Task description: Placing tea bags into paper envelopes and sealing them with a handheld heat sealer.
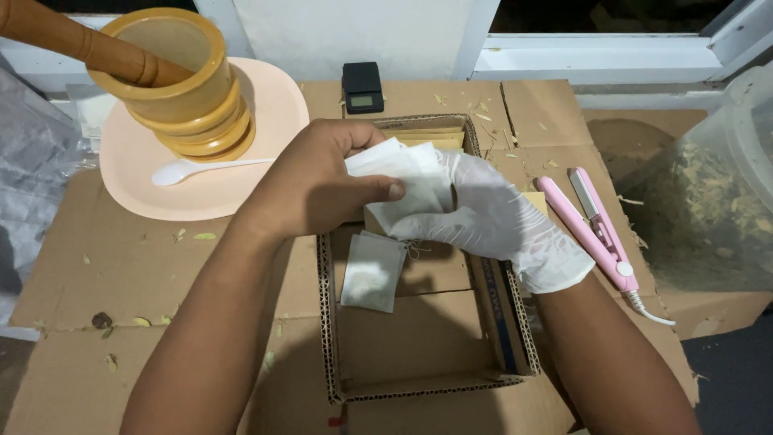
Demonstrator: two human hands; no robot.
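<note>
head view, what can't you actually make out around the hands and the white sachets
- Head view: the sachets are mostly covered by the left hand and the gloved right hand; their number cannot be counted.
- The hanging sachet: its contents do not show.
- The wooden pestle is cut off by the top left edge.
- The plastic tub is cut off by the right edge.
- The small black scale: its display is too small to read.
</note>
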